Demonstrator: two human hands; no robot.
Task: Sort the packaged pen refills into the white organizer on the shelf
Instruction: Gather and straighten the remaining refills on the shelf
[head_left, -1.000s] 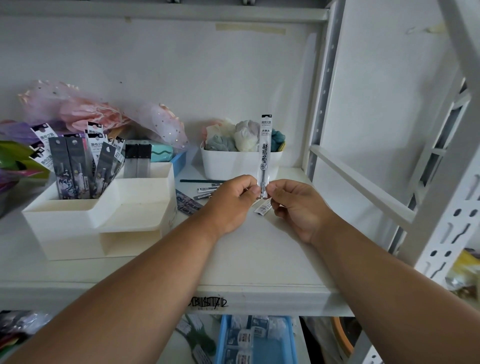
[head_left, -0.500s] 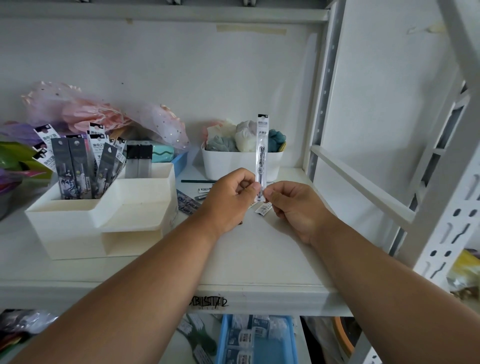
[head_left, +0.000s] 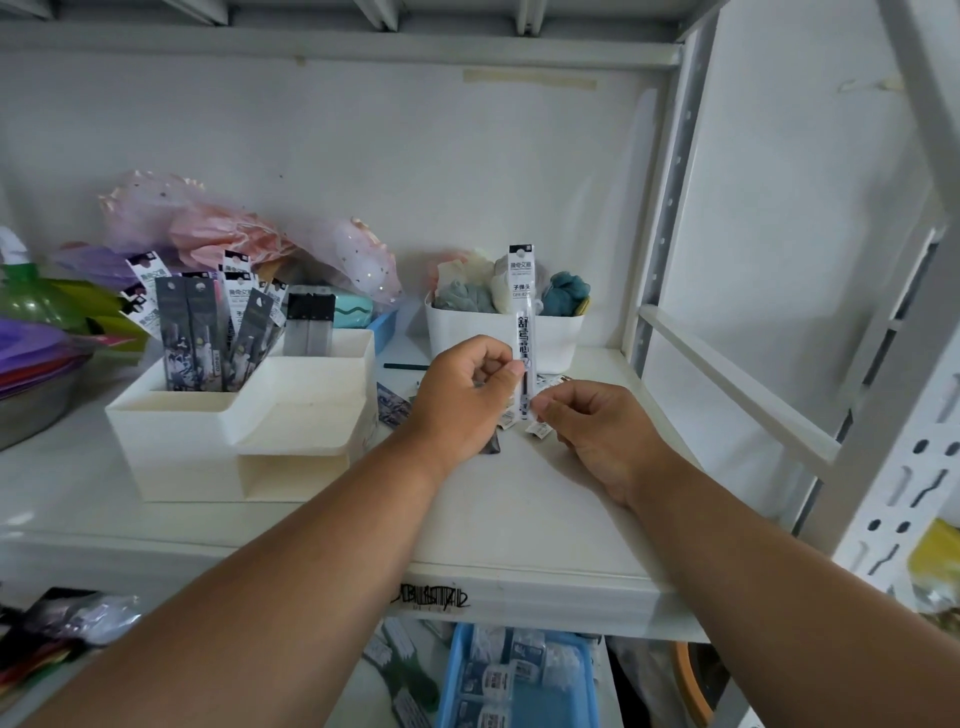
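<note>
The left hand (head_left: 470, 392) pinches the lower part of a packaged pen refill (head_left: 522, 322) between thumb and curled fingers, and the right hand (head_left: 592, 428) pinches the bottom end of the same packet from the other side. The refill stands upright above the shelf (head_left: 519, 519), its top reaching in front of a small white bin (head_left: 556, 332) filled with soft, pale and teal items. A few more refill packets (head_left: 537, 428) lie flat on the shelf under and just behind the hands. To the left sits the white organizer (head_left: 249, 415), a stepped box whose back compartments hold many packets (head_left: 208, 332) standing on end; its front compartment shows nothing inside. Behind it are pink and purple gauzy bags (head_left: 234, 234). Below the shelf, a blue tray (head_left: 519, 680) holds more small packets.
</note>
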